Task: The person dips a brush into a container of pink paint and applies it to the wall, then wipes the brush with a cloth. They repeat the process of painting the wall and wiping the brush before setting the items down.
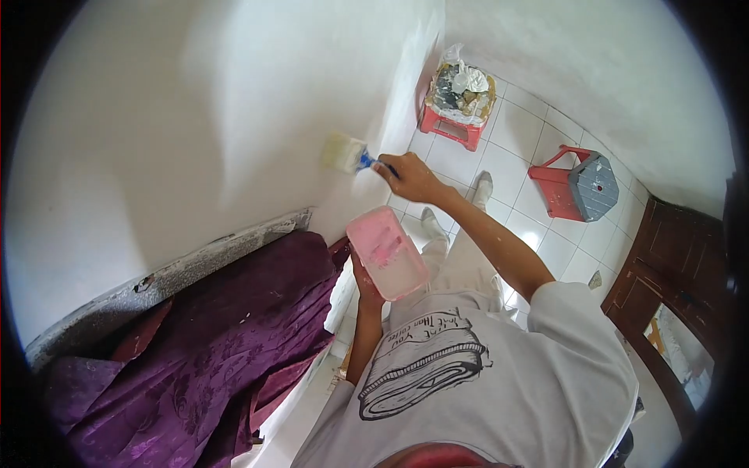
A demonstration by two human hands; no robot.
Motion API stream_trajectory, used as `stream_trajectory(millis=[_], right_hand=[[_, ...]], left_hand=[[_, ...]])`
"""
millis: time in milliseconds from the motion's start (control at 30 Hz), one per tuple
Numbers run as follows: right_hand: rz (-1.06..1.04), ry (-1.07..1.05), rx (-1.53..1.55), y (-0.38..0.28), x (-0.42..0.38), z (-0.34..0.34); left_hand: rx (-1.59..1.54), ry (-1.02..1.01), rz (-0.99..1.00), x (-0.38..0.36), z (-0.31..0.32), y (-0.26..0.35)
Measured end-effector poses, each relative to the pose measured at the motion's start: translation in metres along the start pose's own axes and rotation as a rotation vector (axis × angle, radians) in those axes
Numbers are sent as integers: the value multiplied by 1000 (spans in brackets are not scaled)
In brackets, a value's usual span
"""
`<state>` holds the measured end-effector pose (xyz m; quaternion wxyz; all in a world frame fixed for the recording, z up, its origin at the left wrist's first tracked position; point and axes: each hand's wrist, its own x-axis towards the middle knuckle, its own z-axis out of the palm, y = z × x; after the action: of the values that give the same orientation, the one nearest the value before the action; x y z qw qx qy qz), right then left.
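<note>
My right hand [409, 178] is closed round the blue handle of a wide paintbrush [346, 154], whose pale bristles are at the white wall [172, 117]. Lower down, my left hand [365, 279] holds a pink plastic container [388, 253] from its underside and side, in front of my shirt. Whitish and pink paint shows inside the container. Most of the left hand's fingers are hidden beneath it.
A purple cloth [211, 343] covers something along the wall at the lower left. A red stool [456, 129] bears paint-stained plastic. Another red stool with a grey top [594, 187] lies tipped on the tiles. A dark wooden door [671, 257] is at the right.
</note>
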<state>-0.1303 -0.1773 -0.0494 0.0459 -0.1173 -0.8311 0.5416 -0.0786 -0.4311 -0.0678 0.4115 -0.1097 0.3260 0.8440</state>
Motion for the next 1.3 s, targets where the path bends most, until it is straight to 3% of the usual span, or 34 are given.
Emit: stream_trajectory(millis=[33,133,200,267,333,367,433,500,600,733,767,900,967,1100,1200,1300], right_hand=[[21,62,-17,30,7,20],[396,-199,-183,131,24,62],[531,-273,-274,137,20,58],[433,-266,-303,127,16,52],[269,-225,-255,77,24,29],[227,-188,-225,38,21,6],[182,-159,-190,-21,8,-19],[-18,12,2,-43,-3,-28],[-51,124,-48,-3,5,8],[369,-66,-276,139,24,69],[498,-105,-316,141,24,68],[481,-46,-292,121,30,48],[227,15,-253,75,33,15],[44,116,-9,2,12,-37],[83,127,27,32,24,-19],[94,105,-112,137,49,34]], left_hand=[[-106,46,-72,-3,-6,1],[122,57,61,-14,-19,0],[164,71,80,-16,-12,3],[201,79,70,-19,-8,6],[21,-19,-14,-17,-8,13],[203,-73,107,-22,17,17],[117,-28,46,-20,-1,15],[31,11,-11,-18,-6,15],[-22,21,-34,-19,-6,14],[-5,54,-35,-23,2,18],[3,74,-40,-22,5,18],[7,93,-71,-23,9,25],[-21,88,-81,-22,12,24],[-92,84,-144,-11,1,20],[-27,162,-95,-1,-1,16],[-42,157,-152,3,-12,13]])
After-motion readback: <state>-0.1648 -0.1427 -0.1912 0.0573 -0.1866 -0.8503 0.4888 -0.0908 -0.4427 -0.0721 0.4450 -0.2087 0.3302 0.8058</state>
